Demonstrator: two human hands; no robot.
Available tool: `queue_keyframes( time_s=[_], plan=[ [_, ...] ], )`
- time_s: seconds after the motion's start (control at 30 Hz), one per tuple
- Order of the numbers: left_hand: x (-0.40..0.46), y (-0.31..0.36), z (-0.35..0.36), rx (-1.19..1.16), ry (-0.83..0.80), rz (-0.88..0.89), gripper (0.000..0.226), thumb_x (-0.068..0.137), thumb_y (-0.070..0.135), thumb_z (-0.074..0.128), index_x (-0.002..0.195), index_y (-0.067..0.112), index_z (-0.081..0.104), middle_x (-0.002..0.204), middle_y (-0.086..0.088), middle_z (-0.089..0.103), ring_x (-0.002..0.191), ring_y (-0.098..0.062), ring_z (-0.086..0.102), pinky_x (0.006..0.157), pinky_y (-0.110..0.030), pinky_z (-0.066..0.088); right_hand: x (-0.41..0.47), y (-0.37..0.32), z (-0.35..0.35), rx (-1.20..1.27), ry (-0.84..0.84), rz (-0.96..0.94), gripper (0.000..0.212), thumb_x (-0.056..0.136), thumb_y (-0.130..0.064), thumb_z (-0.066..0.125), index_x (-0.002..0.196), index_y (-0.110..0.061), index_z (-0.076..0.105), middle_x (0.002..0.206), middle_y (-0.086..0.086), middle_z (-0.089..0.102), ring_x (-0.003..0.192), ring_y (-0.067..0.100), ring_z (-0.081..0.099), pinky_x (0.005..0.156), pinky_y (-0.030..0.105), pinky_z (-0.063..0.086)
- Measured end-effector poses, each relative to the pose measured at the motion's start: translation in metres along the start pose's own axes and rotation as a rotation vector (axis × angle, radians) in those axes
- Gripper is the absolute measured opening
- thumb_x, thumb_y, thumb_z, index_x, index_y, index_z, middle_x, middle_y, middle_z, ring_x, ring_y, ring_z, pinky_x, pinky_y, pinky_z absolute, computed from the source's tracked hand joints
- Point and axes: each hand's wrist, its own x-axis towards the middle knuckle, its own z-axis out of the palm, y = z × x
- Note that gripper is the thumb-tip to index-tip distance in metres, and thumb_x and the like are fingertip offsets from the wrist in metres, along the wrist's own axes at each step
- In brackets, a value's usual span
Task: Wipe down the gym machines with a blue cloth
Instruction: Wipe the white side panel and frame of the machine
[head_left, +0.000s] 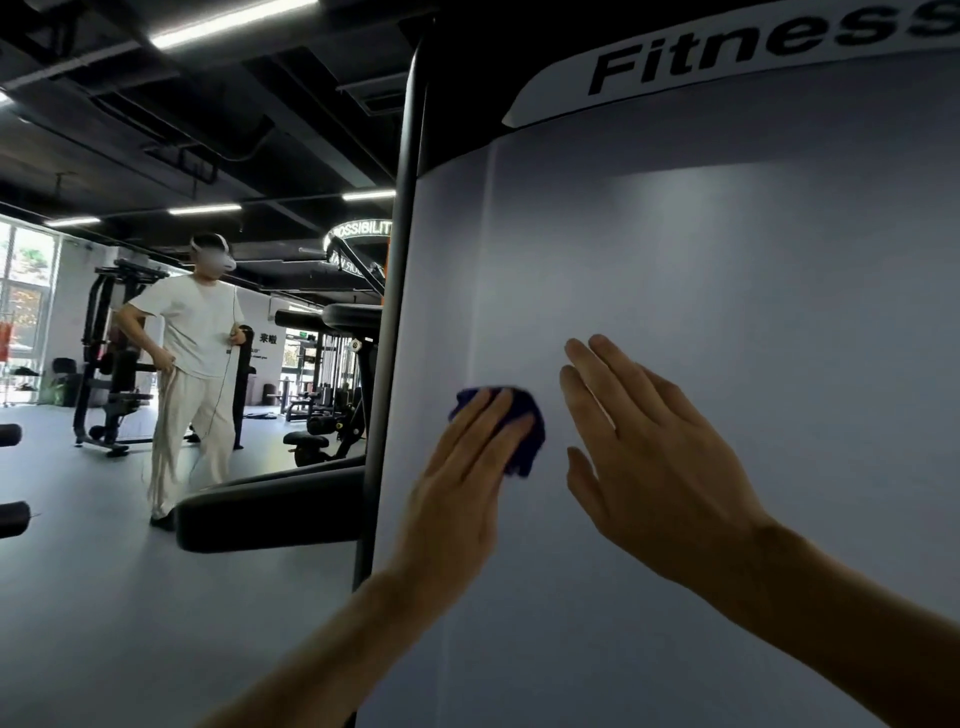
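I'm mid-wipe: my left hand (470, 457) presses the blue cloth (519, 431) flat-fingered against the machine's pale panel (727, 312), near its left edge; my right hand (639, 447) rests open beside it. Next, probably sweep across unwiped panel.

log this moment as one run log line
step: wiping panel | left hand: flat, pressing blue cloth on white machine panel | right hand: open beside cloth, no cloth
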Motion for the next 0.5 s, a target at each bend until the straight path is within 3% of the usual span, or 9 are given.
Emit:
queue_keyframes(
  time_s=[0.07, 0.13, 0.23, 0.33, 0.4, 0.5],
  plan=[
    [-0.032, 0.0, -0.006, 0.019, -0.06, 0.062, 0.065, 0.098, 0.002, 0.056, 0.157, 0.016, 0.033, 0.165, 0.004, 0.028, 0.157, -0.014, 0.024, 0.127, -0.031, 0.026, -0.003, 0.002, -0.002, 0.013, -0.005, -0.007, 0.064, 0.098, -0.034, 0.036, 0.15, 0.002, 0.045, 0.162, 0.021, 0.035, 0.152, 0.033, 0.031, 0.119, 0.046, 0.035],
    [-0.022, -0.008, -0.013, 0.009, -0.116, 0.078, 0.067, 0.093, -0.003, 0.06, 0.154, 0.013, 0.037, 0.163, 0.001, 0.031, 0.156, -0.015, 0.025, 0.127, -0.03, 0.024, -0.002, 0.006, -0.005, 0.011, 0.001, -0.007, 0.06, 0.098, -0.032, 0.04, 0.149, 0.0, 0.048, 0.161, 0.021, 0.036, 0.152, 0.034, 0.032, 0.118, 0.046, 0.034],
    [0.049, -0.006, -0.017, -0.098, -0.092, -0.082, 0.056, 0.101, -0.005, 0.054, 0.153, 0.012, 0.046, 0.163, -0.006, 0.038, 0.155, -0.02, 0.029, 0.127, -0.036, 0.028, 0.0, 0.014, -0.007, 0.004, 0.025, 0.025, 0.061, 0.096, -0.031, 0.054, 0.149, -0.002, 0.047, 0.162, 0.021, 0.035, 0.152, 0.035, 0.031, 0.119, 0.046, 0.03],
    [0.128, 0.006, -0.01, -0.157, 0.04, -0.306, 0.05, 0.107, 0.001, 0.045, 0.156, 0.013, 0.044, 0.163, -0.004, 0.04, 0.155, -0.018, 0.029, 0.128, -0.039, 0.025, 0.002, 0.018, -0.008, -0.014, 0.039, 0.086, 0.069, 0.097, -0.035, 0.054, 0.154, 0.0, 0.038, 0.164, 0.02, 0.03, 0.153, 0.033, 0.027, 0.12, 0.044, 0.024],
    [0.138, 0.013, -0.001, -0.087, 0.103, -0.262, 0.049, 0.106, 0.002, 0.047, 0.155, 0.011, 0.046, 0.162, -0.006, 0.044, 0.154, -0.023, 0.033, 0.126, -0.04, 0.03, 0.0, 0.019, -0.007, 0.002, 0.057, 0.125, 0.072, 0.097, -0.035, 0.053, 0.157, 0.001, 0.032, 0.165, 0.019, 0.028, 0.154, 0.033, 0.026, 0.12, 0.043, 0.021],
    [0.074, 0.025, 0.008, 0.027, 0.072, -0.071, 0.051, 0.103, 0.001, 0.051, 0.153, 0.01, 0.046, 0.161, -0.007, 0.042, 0.154, -0.024, 0.033, 0.126, -0.029, 0.027, -0.009, 0.017, -0.006, 0.041, 0.05, 0.106, 0.073, 0.097, -0.033, 0.052, 0.159, -0.002, 0.029, 0.166, 0.018, 0.026, 0.155, 0.033, 0.023, 0.124, 0.043, 0.021]
  ],
)
